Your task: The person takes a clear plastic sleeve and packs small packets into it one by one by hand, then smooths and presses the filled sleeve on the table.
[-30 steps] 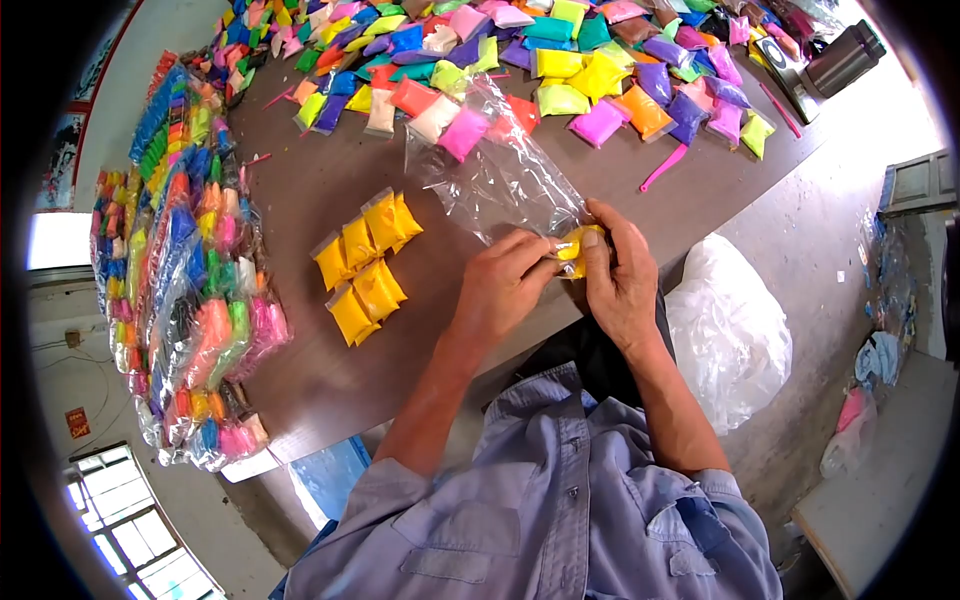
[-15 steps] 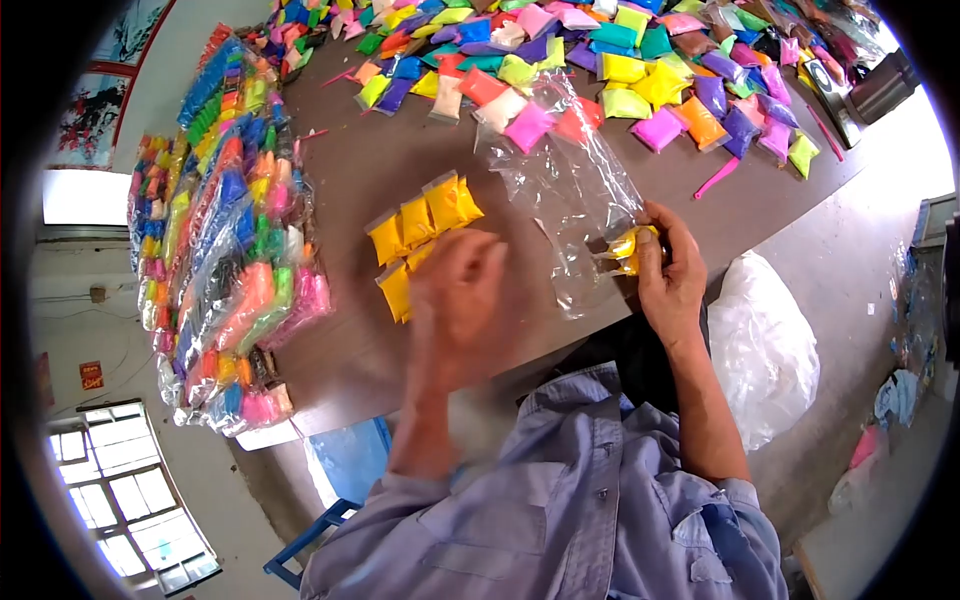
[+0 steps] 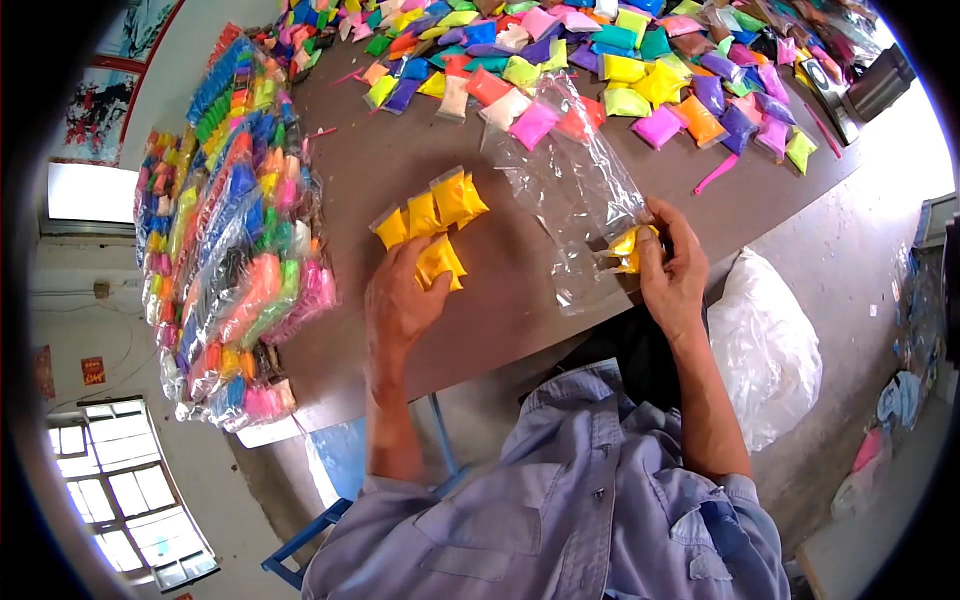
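brown table: yellow packets | grey floor | paned window

This looks like a small, plain packing workshop. A brown worktable carries a broad spread of small coloured sachets, a separate group of yellow sachets and a clear plastic bag. Along one edge, bulging clear bundles of multicoloured packets are piled up. A big white plastic sack rests on the scuffed, bare grey floor, with scraps lying about. Loose wires run across the pale wall near a many-paned window.
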Available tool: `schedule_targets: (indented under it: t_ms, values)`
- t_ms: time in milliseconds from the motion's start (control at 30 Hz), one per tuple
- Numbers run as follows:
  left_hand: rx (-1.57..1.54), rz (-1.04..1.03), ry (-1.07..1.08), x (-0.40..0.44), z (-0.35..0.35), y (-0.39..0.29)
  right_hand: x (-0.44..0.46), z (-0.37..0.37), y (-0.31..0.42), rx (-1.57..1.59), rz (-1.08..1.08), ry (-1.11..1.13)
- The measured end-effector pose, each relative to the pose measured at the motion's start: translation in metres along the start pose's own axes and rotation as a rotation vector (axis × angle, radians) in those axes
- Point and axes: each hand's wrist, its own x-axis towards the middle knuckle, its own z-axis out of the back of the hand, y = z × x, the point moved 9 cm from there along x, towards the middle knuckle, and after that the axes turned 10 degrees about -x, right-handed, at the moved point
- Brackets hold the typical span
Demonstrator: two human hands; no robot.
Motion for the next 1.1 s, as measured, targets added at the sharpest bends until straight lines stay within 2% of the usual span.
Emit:
schedule_targets:
  t_ms: [67,167,233,267,333,433,467,567,600,633,700,933,1000,1100]
  values:
    - [-0.003,0.001,-0.029,-0.001,0.002,0.003,0.001,0.001,0.004,0.008,0.021,0.004]
    - [-0.188,-0.040,-0.060,-0.001,0.004,0.001,0.000,0.002,0.005,0.000,0.030,-0.015]
    - [-0.534,0.130,0.016,0.001,0.000,-0.004,0.001,0.001,0.007,-0.005,0.032,-0.009]
    - [-0.544,0.132,0.021,0.003,-0.008,-0.018,0.001,0.002,0.007,-0.007,0.035,0.000]
    - [-0.795,0.051,-0.032,0.016,-0.029,-0.059,0.000,0.002,0.009,-0.020,0.047,-0.005]
    - [-0.699,-0.063,-0.061,0.033,-0.056,-0.089,0.001,0.003,0.011,-0.041,0.060,-0.012]
    - [-0.556,-0.139,-0.113,0.038,-0.059,-0.097,0.001,0.003,0.011,-0.044,0.061,-0.010]
    - [-0.573,-0.178,-0.152,0.046,-0.078,-0.104,0.002,0.004,0.015,-0.034,0.052,-0.004]
    - [-0.513,-0.290,-0.202,0.046,-0.071,-0.119,0.003,0.004,0.016,-0.047,0.064,-0.004]
    - [-0.514,-0.291,-0.199,0.047,-0.068,-0.124,0.004,0.004,0.016,-0.050,0.061,-0.005]
    - [-0.533,-0.095,-0.154,0.049,-0.070,-0.117,0.003,0.005,0.021,-0.087,0.080,-0.001]
    - [-0.542,-0.212,-0.017,0.046,-0.088,-0.128,0.004,0.005,0.019,-0.097,0.075,-0.005]
    - [-0.722,-0.135,0.190,0.044,-0.104,-0.129,0.004,0.003,0.013,-0.048,0.037,0.012]
    - [-0.739,-0.214,0.205,0.044,-0.106,-0.130,0.004,0.003,0.014,-0.051,0.001,0.035]
